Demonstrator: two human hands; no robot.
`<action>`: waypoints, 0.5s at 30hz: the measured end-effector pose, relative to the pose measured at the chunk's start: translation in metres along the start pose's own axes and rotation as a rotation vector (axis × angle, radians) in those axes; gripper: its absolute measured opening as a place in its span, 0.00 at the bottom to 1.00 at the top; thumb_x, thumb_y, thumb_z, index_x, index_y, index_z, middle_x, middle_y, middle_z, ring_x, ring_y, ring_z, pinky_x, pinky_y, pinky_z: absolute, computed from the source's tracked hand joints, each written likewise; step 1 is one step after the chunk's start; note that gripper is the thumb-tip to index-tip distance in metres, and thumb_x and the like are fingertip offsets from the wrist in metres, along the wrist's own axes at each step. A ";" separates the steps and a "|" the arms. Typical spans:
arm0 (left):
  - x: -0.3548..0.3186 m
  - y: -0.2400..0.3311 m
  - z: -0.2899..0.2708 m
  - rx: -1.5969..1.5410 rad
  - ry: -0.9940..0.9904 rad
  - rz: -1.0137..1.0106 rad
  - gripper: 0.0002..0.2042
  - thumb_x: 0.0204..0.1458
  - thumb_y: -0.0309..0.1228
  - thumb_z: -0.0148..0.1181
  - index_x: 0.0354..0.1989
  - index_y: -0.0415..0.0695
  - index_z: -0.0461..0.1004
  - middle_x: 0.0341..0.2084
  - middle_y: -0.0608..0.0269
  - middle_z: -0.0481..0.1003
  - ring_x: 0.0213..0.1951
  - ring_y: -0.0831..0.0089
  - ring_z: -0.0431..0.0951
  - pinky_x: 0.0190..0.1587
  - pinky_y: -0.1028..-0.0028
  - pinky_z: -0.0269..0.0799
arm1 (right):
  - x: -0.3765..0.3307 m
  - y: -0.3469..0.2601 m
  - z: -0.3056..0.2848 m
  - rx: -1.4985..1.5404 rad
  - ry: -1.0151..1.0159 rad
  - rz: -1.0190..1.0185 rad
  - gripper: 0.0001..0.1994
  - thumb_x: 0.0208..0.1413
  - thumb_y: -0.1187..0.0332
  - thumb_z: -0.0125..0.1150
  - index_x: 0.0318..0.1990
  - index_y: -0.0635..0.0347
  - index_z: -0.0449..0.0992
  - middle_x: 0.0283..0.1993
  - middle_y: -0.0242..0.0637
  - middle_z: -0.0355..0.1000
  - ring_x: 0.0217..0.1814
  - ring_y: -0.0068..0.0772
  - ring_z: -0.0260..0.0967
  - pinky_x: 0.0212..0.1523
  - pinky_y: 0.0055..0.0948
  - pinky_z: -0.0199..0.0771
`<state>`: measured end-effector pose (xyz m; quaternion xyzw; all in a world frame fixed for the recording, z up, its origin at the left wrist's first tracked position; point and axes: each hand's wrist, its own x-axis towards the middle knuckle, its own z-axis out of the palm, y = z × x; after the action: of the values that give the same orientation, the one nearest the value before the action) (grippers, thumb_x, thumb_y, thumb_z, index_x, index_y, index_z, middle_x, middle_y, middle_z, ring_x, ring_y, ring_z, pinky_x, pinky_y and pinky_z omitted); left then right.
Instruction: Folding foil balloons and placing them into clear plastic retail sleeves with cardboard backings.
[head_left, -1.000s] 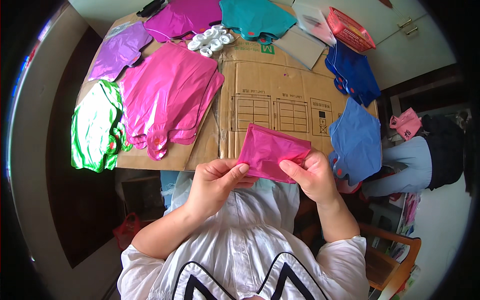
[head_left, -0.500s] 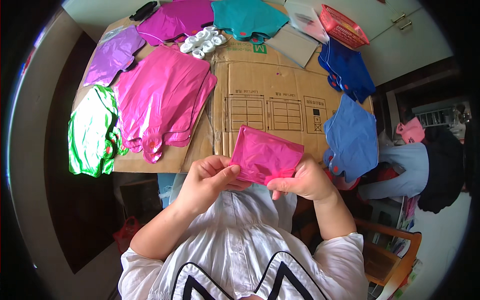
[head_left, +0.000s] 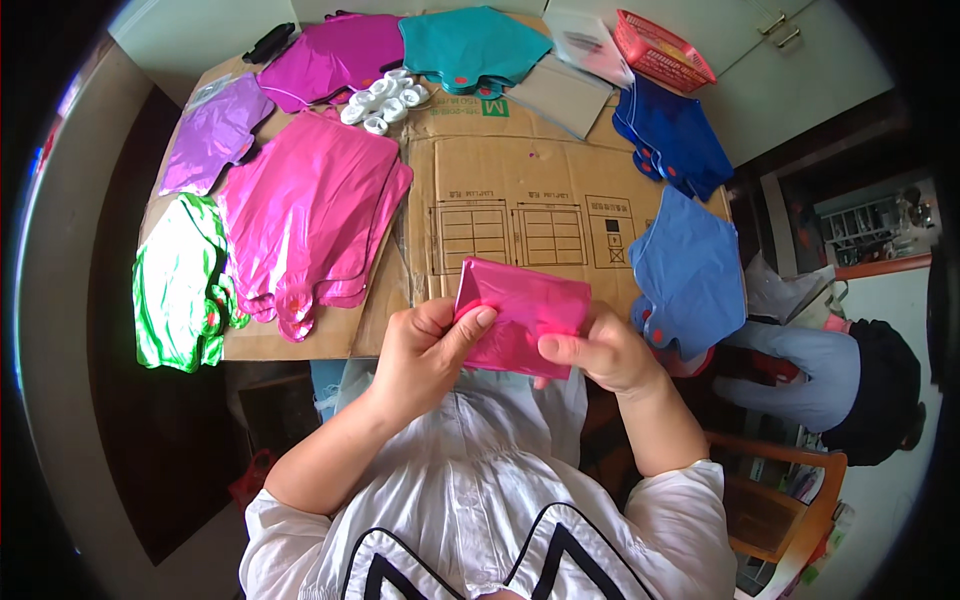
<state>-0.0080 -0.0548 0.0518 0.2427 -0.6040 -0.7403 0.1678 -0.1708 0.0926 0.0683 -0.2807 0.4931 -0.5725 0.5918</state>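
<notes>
A shiny pink foil balloon (head_left: 525, 295), folded flat into a small packet, is held over the near edge of the cardboard. My left hand (head_left: 425, 350) grips its left side, thumb on top and fingers underneath. On its right side, my right hand (head_left: 605, 350) pinches it with the thumb across the lower right corner; the fingers behind are mostly hidden. A stack of larger pink foil balloons (head_left: 310, 210) lies flat to the left of the packet. Beyond that stack sit several white ribbon rolls (head_left: 380, 105).
Flat foil balloons ring the cardboard (head_left: 520, 170): green (head_left: 180, 285), lilac (head_left: 215, 135), purple (head_left: 330, 60), teal (head_left: 475, 45), dark blue (head_left: 675, 140) and light blue (head_left: 690, 270). A red basket (head_left: 660, 52) stands far right. Another person (head_left: 860, 385) bends over at right, beyond a wooden chair (head_left: 820, 500).
The packet has been flattened and squared, its lower right part smoothed out. My left thumb has moved further onto it. The view has shifted slightly, and the other person has bent lower.
</notes>
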 end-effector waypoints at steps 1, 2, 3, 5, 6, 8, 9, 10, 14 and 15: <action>0.002 -0.002 -0.003 -0.033 -0.019 -0.035 0.13 0.60 0.35 0.60 0.34 0.34 0.77 0.23 0.74 0.73 0.26 0.88 0.66 0.27 0.82 0.63 | 0.000 0.001 -0.003 0.023 -0.002 0.008 0.13 0.59 0.66 0.62 0.46 0.65 0.76 0.37 0.35 0.77 0.32 0.24 0.74 0.36 0.24 0.75; 0.003 -0.003 -0.004 -0.066 -0.038 -0.071 0.13 0.60 0.34 0.60 0.35 0.34 0.77 0.25 0.73 0.75 0.28 0.88 0.68 0.29 0.82 0.65 | -0.001 0.002 -0.003 0.014 0.034 0.002 0.12 0.59 0.66 0.61 0.46 0.65 0.76 0.38 0.35 0.77 0.32 0.24 0.74 0.37 0.24 0.75; 0.006 -0.005 -0.005 -0.264 -0.097 -0.102 0.14 0.59 0.31 0.60 0.47 0.33 0.74 0.33 0.66 0.78 0.34 0.83 0.75 0.37 0.80 0.72 | 0.000 0.003 -0.003 0.004 0.068 -0.007 0.12 0.60 0.66 0.60 0.46 0.65 0.77 0.38 0.35 0.77 0.32 0.25 0.74 0.37 0.24 0.75; 0.005 -0.004 -0.007 -0.402 -0.120 -0.153 0.17 0.58 0.28 0.60 0.54 0.34 0.69 0.38 0.59 0.79 0.40 0.75 0.78 0.43 0.74 0.76 | 0.001 0.006 -0.007 -0.030 0.130 -0.017 0.11 0.60 0.67 0.60 0.45 0.64 0.77 0.39 0.35 0.77 0.33 0.24 0.75 0.38 0.24 0.74; 0.004 -0.005 -0.009 -0.470 -0.129 -0.180 0.20 0.58 0.26 0.59 0.58 0.35 0.66 0.41 0.56 0.79 0.43 0.70 0.80 0.46 0.71 0.78 | 0.001 0.003 -0.007 -0.028 0.130 -0.014 0.11 0.60 0.67 0.60 0.46 0.64 0.77 0.39 0.35 0.77 0.34 0.24 0.74 0.40 0.25 0.74; 0.002 -0.014 -0.010 -0.471 -0.136 -0.165 0.25 0.57 0.21 0.58 0.63 0.35 0.60 0.44 0.53 0.78 0.46 0.67 0.80 0.50 0.67 0.78 | 0.000 -0.004 -0.005 -0.023 0.129 -0.007 0.12 0.60 0.67 0.60 0.47 0.65 0.77 0.41 0.35 0.77 0.38 0.23 0.74 0.43 0.25 0.73; 0.002 -0.017 -0.008 -0.488 -0.130 -0.145 0.26 0.57 0.19 0.57 0.64 0.35 0.59 0.44 0.53 0.78 0.46 0.69 0.79 0.50 0.69 0.77 | 0.002 0.000 -0.006 -0.043 0.153 -0.044 0.13 0.60 0.67 0.60 0.48 0.65 0.77 0.42 0.34 0.77 0.40 0.23 0.74 0.45 0.25 0.73; 0.002 -0.020 -0.006 -0.505 -0.124 -0.124 0.26 0.57 0.17 0.56 0.64 0.35 0.58 0.44 0.53 0.78 0.45 0.70 0.79 0.50 0.70 0.77 | 0.003 0.008 -0.008 -0.063 0.177 -0.080 0.13 0.60 0.67 0.60 0.49 0.66 0.77 0.43 0.34 0.77 0.42 0.23 0.73 0.47 0.25 0.72; 0.002 -0.019 -0.003 -0.458 -0.140 -0.083 0.26 0.58 0.16 0.54 0.65 0.34 0.57 0.45 0.52 0.77 0.47 0.69 0.79 0.53 0.69 0.76 | 0.004 0.009 -0.008 -0.032 0.220 -0.106 0.15 0.60 0.68 0.61 0.51 0.66 0.76 0.46 0.33 0.76 0.48 0.22 0.71 0.52 0.26 0.70; 0.002 -0.017 -0.002 -0.455 -0.148 -0.078 0.26 0.58 0.16 0.54 0.65 0.34 0.57 0.45 0.52 0.77 0.47 0.69 0.79 0.53 0.69 0.75 | 0.004 0.009 -0.008 -0.031 0.223 -0.110 0.14 0.60 0.68 0.61 0.50 0.66 0.76 0.46 0.33 0.76 0.48 0.22 0.71 0.52 0.26 0.70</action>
<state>-0.0073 -0.0538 0.0346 0.1669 -0.4227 -0.8790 0.1445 -0.1748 0.0923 0.0564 -0.2510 0.5484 -0.6243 0.4965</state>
